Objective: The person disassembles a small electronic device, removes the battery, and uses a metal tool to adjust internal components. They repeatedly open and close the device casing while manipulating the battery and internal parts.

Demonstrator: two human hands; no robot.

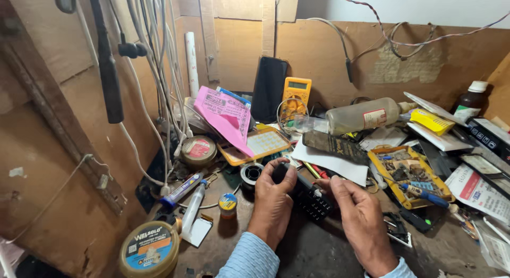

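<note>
Two bare hands hold one small black keypad phone (312, 199) over the middle of a cluttered bench (319, 251), near edge. Left hand (272, 200) wraps the phone's left end, thumb on top, fingers curled under, clamped on it. Right hand (360, 218) pinches the right end, fingertips (333, 183) at the far edge, also gripping the phone. Keypad faces up and toward the person.

Handling, as a judgement: looks light, rigid plastic, smooth shell so a bit slippery; keys and any loose cover look fragile. Best held by the long side edges or the two ends, not pressing on the keys.

Around it: solder spool (250, 173) just beyond the left hand; round tin (199, 150) further left; tube of glue (183, 190) and white bottle (192, 208) left; big yellow tin (149, 250) near left corner. Yellow multimeter (296, 92) stands far against the wall, pink paper (226, 116) beside it. Yellow tray (406, 174) of small parts right, blue pen (425, 195) across it. Plastic bottle (364, 115) lies on its side far right.
</note>
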